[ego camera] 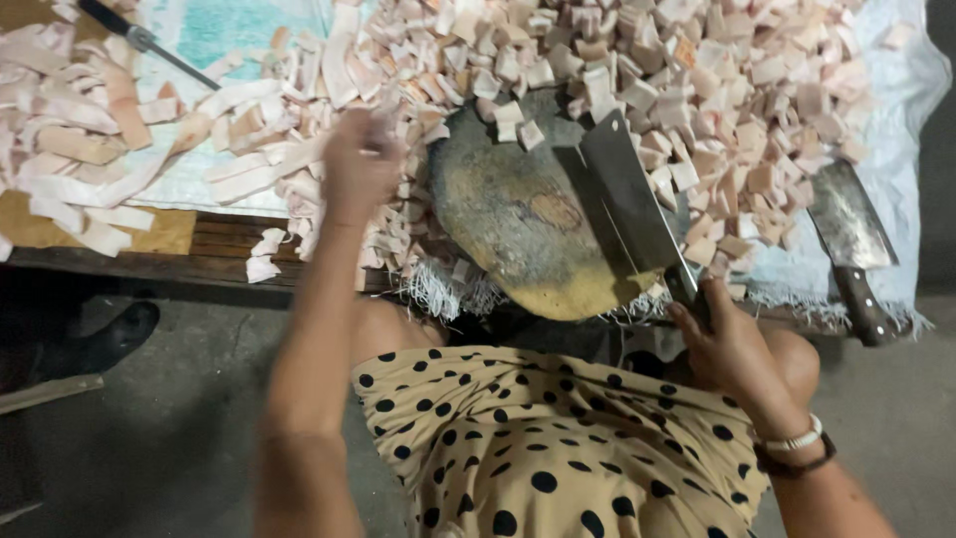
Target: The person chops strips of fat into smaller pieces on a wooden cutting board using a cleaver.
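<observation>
My right hand (732, 344) grips the handle of a broad cleaver (622, 199) whose blade lies over a round, worn chopping block (508, 214). My left hand (358, 164) reaches out to the left of the block, fingers closed among pale pink strips of pork skin (264, 164); it is blurred and I cannot tell what it holds. A few cut squares (513, 120) rest on the block's far edge. A big heap of cut pieces (717, 90) fills the area behind and right of the block.
A second cleaver (846, 224) with a dark wooden handle lies at the right on the white sacking (896, 110). A thin knife (149, 45) rests at the top left. Long uncut strips (70, 149) pile at the left. A dark shoe (115, 339) sits on the concrete floor.
</observation>
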